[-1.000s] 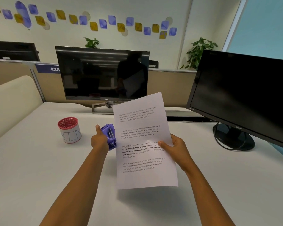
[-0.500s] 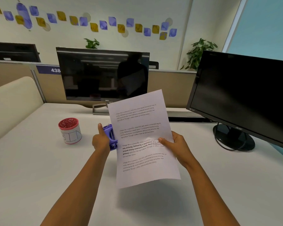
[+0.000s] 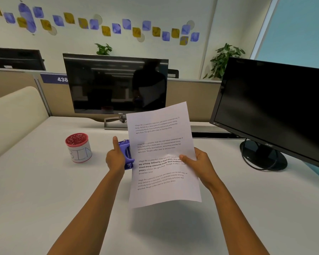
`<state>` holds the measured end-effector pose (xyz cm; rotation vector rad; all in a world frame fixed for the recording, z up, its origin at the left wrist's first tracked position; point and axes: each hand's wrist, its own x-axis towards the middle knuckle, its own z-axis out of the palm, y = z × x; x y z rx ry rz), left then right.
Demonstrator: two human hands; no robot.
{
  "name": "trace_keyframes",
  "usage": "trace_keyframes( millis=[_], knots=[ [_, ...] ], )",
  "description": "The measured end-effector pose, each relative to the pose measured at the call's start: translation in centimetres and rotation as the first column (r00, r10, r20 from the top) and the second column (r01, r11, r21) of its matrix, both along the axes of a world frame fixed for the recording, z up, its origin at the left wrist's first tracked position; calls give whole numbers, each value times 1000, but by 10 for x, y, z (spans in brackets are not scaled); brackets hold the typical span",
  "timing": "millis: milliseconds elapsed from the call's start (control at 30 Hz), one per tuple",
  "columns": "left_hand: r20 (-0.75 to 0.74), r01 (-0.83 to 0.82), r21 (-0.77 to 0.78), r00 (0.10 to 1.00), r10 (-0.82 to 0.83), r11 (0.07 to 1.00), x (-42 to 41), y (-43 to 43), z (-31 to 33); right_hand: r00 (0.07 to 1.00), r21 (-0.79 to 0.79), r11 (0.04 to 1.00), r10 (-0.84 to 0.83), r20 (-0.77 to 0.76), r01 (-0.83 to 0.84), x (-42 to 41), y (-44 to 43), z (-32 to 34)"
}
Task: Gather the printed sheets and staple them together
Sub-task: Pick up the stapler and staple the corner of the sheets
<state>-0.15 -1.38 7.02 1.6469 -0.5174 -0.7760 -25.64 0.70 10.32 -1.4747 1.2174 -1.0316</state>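
Observation:
The printed sheets [image 3: 160, 188], white with several blocks of black text, are held up above the desk, tilted slightly to the right. My right hand [image 3: 199, 164] grips their right edge, thumb on the front. My left hand [image 3: 115, 159] is shut on a purple stapler [image 3: 126, 153], thumb up, right at the sheets' left edge. The paper covers the stapler's right part, so I cannot tell whether its jaws are around the edge. How many sheets are in the stack cannot be told.
A small white bin [image 3: 79, 148] with a red rim stands on the white desk [image 3: 44, 208] to the left. A Dell monitor [image 3: 116, 85] stands behind, an Acer monitor [image 3: 274, 107] with its round base [image 3: 263, 155] at the right. A beige partition runs along the back.
The sheets have shifted a little left over the stapler and turned slightly, so less of the stapler shows. Both hands stay roughly in place.

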Motion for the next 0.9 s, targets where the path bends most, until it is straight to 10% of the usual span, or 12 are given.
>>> trace_keyframes(
  millis=[900],
  knots=[
    [198,26,-12,980,-23,1000,-8,-5,7,997,-122,992,-51,-53,45,-3,-1,21]
  ],
)
